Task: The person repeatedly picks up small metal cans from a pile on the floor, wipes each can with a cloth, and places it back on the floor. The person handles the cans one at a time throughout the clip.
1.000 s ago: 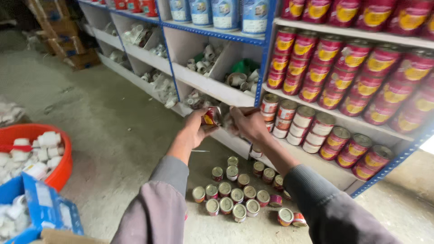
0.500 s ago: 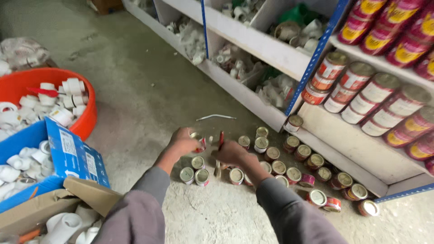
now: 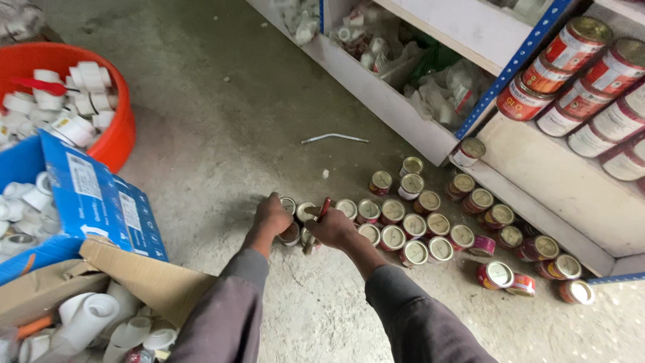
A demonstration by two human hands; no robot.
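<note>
Several small round cans (image 3: 414, 225) with pale lids stand in rows on the concrete floor in front of a shelf. My left hand (image 3: 272, 217) reaches down to the left end of the group and grips a small can (image 3: 290, 233) from above. Close beside it, my right hand (image 3: 334, 229) curls over another small can (image 3: 308, 240). A thin red object (image 3: 325, 206) sticks up between its fingers. Both arms wear grey sleeves.
A white shelf unit with blue posts (image 3: 517, 64) holds red-labelled cans (image 3: 581, 77) on the right and bagged white fittings (image 3: 437, 87) further back. At the left are an orange tub (image 3: 119, 138), a blue box (image 3: 101, 202) and a cardboard box (image 3: 151, 279), all holding white pipe fittings. A bent white rod (image 3: 334, 138) lies on the floor.
My hands have come down from the shelf, where they held a can, to the cans on the floor. The view has tilted down and moved closer.
</note>
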